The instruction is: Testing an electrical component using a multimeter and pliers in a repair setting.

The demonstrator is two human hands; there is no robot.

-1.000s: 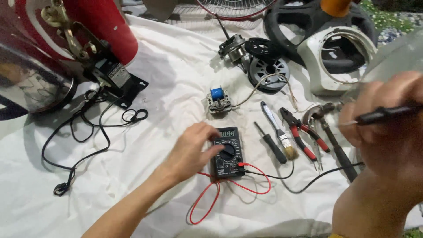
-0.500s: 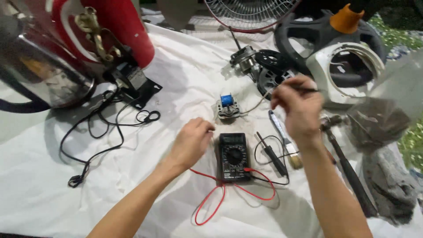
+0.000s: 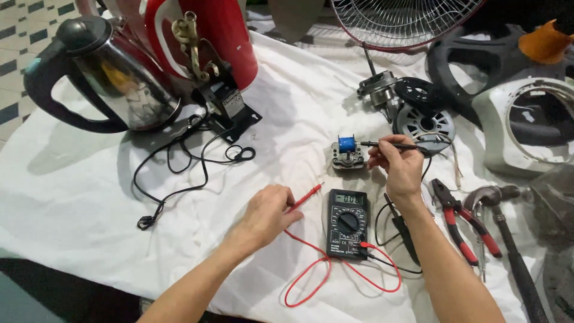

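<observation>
Probes are light, stiff and slim: your right hand [image 3: 399,164] pinches the black probe [image 3: 388,145] mid-shaft at the small motor [image 3: 347,154]; your left hand [image 3: 267,210] pinches the red probe [image 3: 306,196].

Two bare forearms, no sleeves visible. Left hand [image 3: 266,214] and right hand [image 3: 399,165] ungloved; no rings, watch or bands seen on either wrist.

Laid out on the sheet: one digital multimeter [image 3: 347,223], two test probes, red [image 3: 306,196] and black [image 3: 390,145]; one small motor [image 3: 347,153]; one kettle [image 3: 113,75]; one pair of pliers [image 3: 457,218]; one hammer [image 3: 508,239].
</observation>
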